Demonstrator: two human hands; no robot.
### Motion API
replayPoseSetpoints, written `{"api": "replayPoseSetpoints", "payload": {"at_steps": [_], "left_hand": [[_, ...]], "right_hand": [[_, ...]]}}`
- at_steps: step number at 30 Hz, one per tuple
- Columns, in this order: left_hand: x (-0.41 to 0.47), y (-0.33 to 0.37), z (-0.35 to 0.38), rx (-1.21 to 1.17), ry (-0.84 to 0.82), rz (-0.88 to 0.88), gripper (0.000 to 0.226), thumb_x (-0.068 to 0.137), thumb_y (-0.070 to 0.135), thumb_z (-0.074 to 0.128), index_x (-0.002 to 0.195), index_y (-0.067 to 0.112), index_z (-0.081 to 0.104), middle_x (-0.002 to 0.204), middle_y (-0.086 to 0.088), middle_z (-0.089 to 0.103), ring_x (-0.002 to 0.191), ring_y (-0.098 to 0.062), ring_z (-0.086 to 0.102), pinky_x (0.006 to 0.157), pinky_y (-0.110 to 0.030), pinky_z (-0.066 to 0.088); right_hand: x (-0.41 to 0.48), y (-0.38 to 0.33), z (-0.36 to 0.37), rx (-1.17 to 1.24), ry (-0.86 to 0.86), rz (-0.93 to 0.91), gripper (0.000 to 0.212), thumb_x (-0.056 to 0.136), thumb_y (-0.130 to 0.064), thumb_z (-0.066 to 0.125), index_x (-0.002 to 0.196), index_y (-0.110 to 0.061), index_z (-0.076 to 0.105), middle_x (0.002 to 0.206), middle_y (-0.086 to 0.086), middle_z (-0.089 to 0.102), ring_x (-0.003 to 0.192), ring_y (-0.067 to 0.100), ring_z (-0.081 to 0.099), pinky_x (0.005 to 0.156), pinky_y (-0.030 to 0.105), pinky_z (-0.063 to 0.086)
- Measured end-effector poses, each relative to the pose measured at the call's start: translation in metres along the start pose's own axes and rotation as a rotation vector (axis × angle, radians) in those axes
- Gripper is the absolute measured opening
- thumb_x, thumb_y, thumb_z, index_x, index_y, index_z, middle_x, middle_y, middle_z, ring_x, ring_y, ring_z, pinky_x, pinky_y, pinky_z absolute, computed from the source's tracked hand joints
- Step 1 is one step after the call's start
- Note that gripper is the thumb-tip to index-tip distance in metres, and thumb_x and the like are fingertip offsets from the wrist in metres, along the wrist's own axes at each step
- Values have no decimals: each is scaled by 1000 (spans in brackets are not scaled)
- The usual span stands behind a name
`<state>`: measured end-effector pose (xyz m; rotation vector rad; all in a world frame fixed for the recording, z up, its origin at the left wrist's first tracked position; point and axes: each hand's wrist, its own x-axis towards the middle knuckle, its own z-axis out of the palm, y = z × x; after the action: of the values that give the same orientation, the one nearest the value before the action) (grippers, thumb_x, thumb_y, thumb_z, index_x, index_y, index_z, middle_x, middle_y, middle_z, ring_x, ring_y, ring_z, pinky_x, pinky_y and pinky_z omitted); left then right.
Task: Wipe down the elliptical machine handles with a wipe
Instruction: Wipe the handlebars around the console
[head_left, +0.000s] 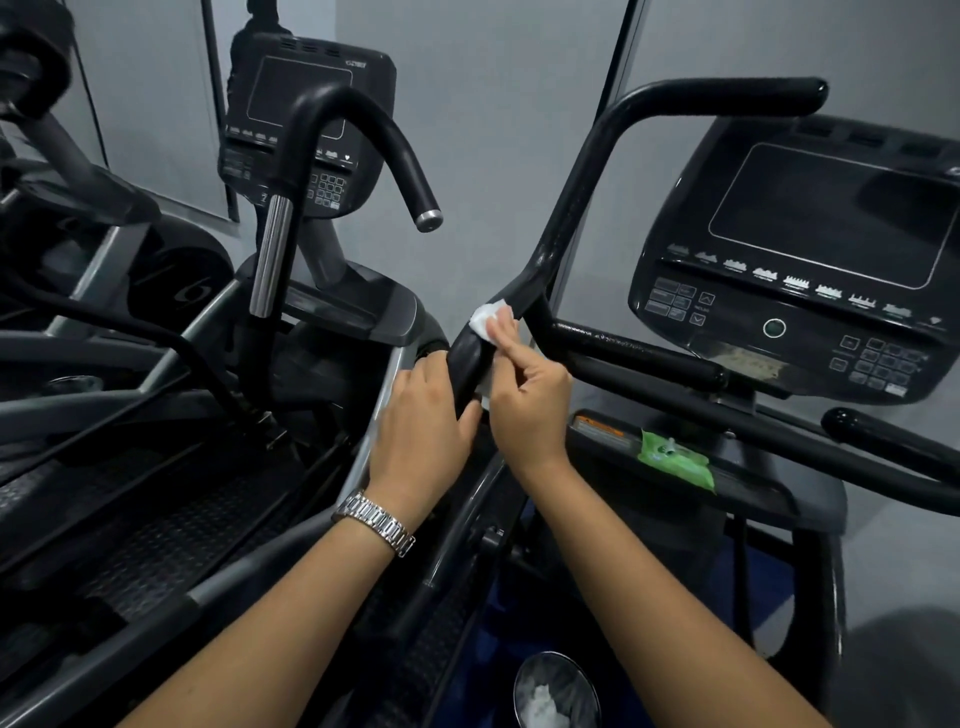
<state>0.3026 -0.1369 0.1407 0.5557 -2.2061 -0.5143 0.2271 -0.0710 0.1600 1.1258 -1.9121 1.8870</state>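
A black elliptical handle (574, 208) rises from the middle of the view and bends right at the top. My left hand (423, 421), with a metal watch on its wrist, grips the lower part of this handle. My right hand (524, 400) presses a white wipe (485, 318) against the handle just above the left hand, with the forefinger stretched along the wipe and the other fingers curled. A short side grip (639, 353) branches off to the right from the same spot.
A green pack of wipes (672, 460) lies on the machine's ledge below the console (810, 260). A second elliptical with its own console (306, 124) and curved handle (384, 140) stands to the left. A bin with used wipes (553, 691) sits on the floor below.
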Motion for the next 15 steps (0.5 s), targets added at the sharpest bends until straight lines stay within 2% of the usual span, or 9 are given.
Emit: {"api": "replayPoseSetpoints", "payload": {"at_steps": [2,3,5,6,9,11,13,14,15], "left_hand": [[-1,2,-1,2,1,-6,47,86,26,64,124,5,44,117,-7,56,107,-24,50,85,-34,47],[-1,3,-2,3,0,-9,48,86,26,64,124,5,44,118,-8,56,107,-24,50,85,-34,47],[-2,3,-2,-1,-7,-11,49,87,26,63,126,5,43,119,-8,55,109,-23,50,86,-34,47],[-2,2,-2,-5,-11,-9,50,87,26,63,127,5,42,119,-7,55,108,-23,50,85,-33,47],[-1,2,-2,-15,-14,-9,50,88,26,61,129,6,40,118,-6,54,107,-21,49,83,-32,46],[0,3,-2,-9,-10,-17,49,88,27,61,128,6,41,120,-7,54,109,-22,48,86,-32,45],[1,3,-1,-2,0,-18,47,88,29,60,126,7,43,118,-6,55,106,-22,49,86,-32,45],[1,3,-1,-2,3,-20,45,89,31,59,125,8,43,117,-6,56,105,-21,50,85,-32,46],[0,3,-1,-2,4,-22,45,89,32,59,124,8,43,117,-5,56,104,-21,50,85,-32,47]], "right_hand": [[17,3,2,-33,38,26,35,92,4,45,121,-6,63,125,11,62,86,12,62,69,13,44],[22,3,3,-29,35,38,35,93,3,44,122,-5,62,127,12,61,90,14,58,74,14,44],[17,0,4,-57,10,32,36,92,4,43,124,-3,60,134,9,55,117,13,55,98,18,43],[10,-3,3,-88,-7,-6,36,92,5,44,122,-3,61,135,8,54,126,9,49,105,18,38],[-5,-3,1,-105,-71,-126,37,87,6,44,116,-2,66,130,6,58,128,3,45,107,17,37],[10,4,-2,-99,-83,-128,38,86,2,43,113,-4,68,127,5,61,123,8,54,105,28,42],[38,12,-5,-87,-48,-5,38,86,-5,43,113,-9,69,125,3,63,101,10,62,98,40,48],[50,15,-6,-67,-37,56,37,87,-6,43,113,-10,69,125,3,63,100,12,62,99,46,48],[55,15,-5,-58,-34,86,36,89,-5,43,114,-9,68,126,3,63,108,15,62,102,48,45]]}}
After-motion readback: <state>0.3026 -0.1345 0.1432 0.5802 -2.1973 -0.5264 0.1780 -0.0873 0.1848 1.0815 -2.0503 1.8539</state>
